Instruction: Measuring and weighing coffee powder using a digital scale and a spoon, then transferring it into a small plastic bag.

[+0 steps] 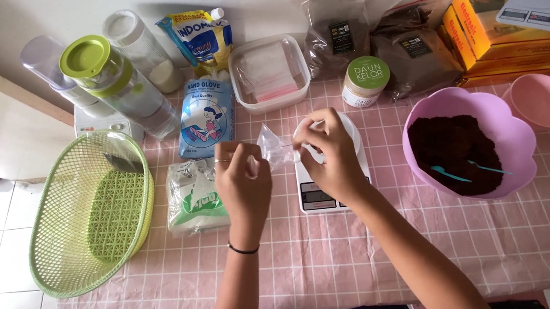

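Observation:
Both of my hands hold a small clear plastic bag above the table. My left hand pinches its left edge and my right hand pinches its right edge. The bag hangs between them, crumpled and see-through. Under my right hand sits a white digital kitchen scale, with its display toward me. A purple flower-shaped bowl of dark brown powder stands to the right, with two teal spoons lying in the powder.
A green mesh basket lies at the left. Behind are clear canisters, pouches, a clear box of small bags, a green-lidded jar, dark powder bags, yellow boxes and a pink bowl. A white packet lies beside my left hand.

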